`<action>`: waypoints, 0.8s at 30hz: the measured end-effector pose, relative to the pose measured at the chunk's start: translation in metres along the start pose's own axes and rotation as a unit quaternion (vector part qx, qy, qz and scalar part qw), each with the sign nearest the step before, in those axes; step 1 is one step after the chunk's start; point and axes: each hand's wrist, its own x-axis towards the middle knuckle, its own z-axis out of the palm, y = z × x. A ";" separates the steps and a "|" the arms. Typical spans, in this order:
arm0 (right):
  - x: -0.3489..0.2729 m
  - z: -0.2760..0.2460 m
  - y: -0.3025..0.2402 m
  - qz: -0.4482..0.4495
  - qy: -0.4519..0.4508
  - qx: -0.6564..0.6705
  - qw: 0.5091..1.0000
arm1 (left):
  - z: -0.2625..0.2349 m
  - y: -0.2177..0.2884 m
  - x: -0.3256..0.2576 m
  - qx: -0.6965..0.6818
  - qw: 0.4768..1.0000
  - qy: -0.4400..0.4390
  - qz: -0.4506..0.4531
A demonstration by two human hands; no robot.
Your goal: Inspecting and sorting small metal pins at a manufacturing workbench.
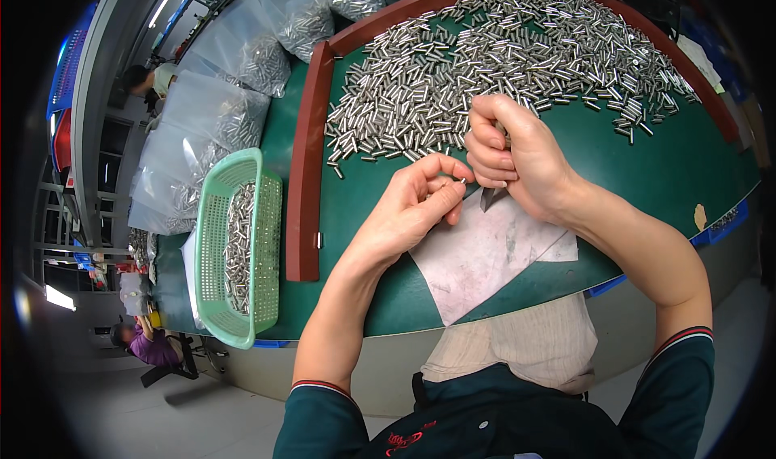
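Note:
My left hand [416,203] is closed in a pinch, with the end of a small shiny metal pin [463,181] showing between thumb and forefinger. Beside it, my right hand [521,153] makes a fist around a tool whose dark, flat blade [488,198] points down from under the fingers; its handle is mostly hidden in the fist. Both hands are above a stained whitish cloth [477,265] on the green tabletop [388,297]. Just beyond them spreads a large heap of short metal pins [501,50].
A dark red wooden rail [305,184] borders the heap. To the left stands a green plastic basket [260,241] with more pins. Clear plastic bags of pins [234,119] line the far left. A blue tray [722,223] is at the right edge. Two people are at the left.

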 end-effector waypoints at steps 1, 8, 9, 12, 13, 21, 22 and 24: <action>0.000 0.000 0.000 0.000 0.001 0.002 1.000 | 0.000 -0.002 0.000 -0.005 1.000 0.003 0.004; 0.000 0.001 0.000 -0.005 -0.002 0.005 1.000 | 0.001 -0.003 0.001 0.035 0.999 -0.006 0.012; 0.000 0.001 0.000 -0.005 -0.002 0.005 1.000 | 0.001 -0.004 0.001 0.035 0.999 -0.005 0.012; 0.000 0.001 0.000 -0.007 -0.002 0.006 1.000 | 0.001 -0.004 0.001 0.036 0.999 -0.007 0.017; 0.000 0.001 0.000 -0.007 -0.003 0.005 1.000 | 0.001 -0.004 0.001 0.040 0.999 -0.010 0.020; 0.000 0.001 0.000 -0.004 0.005 0.008 1.000 | 0.002 -0.003 0.001 0.049 0.998 -0.014 0.028; 0.000 0.001 0.000 -0.004 0.006 0.008 1.000 | 0.002 -0.003 0.001 0.052 0.998 -0.014 0.024; 0.000 0.001 0.000 -0.004 0.007 0.007 1.000 | 0.002 -0.003 0.000 0.054 0.998 -0.014 0.020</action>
